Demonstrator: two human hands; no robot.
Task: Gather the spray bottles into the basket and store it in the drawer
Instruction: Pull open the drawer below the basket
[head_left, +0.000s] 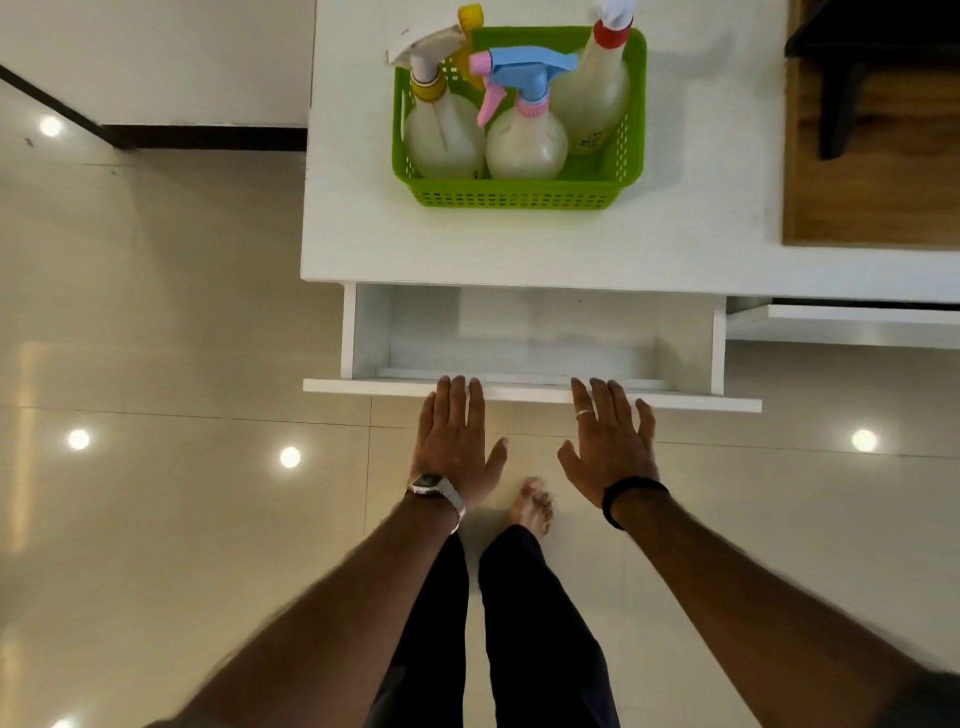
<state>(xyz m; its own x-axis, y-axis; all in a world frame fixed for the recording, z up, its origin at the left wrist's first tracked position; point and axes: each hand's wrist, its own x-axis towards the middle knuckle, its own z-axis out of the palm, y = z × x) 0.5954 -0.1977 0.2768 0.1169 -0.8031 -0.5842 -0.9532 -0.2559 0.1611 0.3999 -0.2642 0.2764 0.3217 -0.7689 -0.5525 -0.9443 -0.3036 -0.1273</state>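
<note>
A: Item one, green basket (519, 195). Location?

B: On the white cabinet top (353, 234), set back from the front edge, directly beyond the open drawer (530, 338). Long axis runs left to right, parallel to the drawer front panel (530, 392).

A: Contents?

B: Three spray bottles, upright. Yellow-collared bottle (441, 135) at left, blue-and-pink trigger bottle (524, 140) in the middle, red-collared bottle (592, 98) at the back right. Gathering looks complete; none visible outside the basket.

A: Drawer?

B: Pulled out toward the person, interior bare as far as can be seen. Its opening lies between the basket and the hands.

A: Hands?

B: Left hand (452, 441) and right hand (608, 447), both flat, fingers spread, holding nothing. Fingertips touch or overlap the drawer front panel, one to each side of its middle. Watch on the left wrist, dark band on the right.

A: Relation governing the next move?

B: Basket lies straight ahead of and above both hands, centred between them. Neither hand clearly nearer. Its short ends face left and right, one per hand, so a two-handed lift by the ends, then down and toward the person into the drawer, seems the likely call.

A: Risk?

B: Tall bottles may tip, or foul the cabinet top on closing.
</note>
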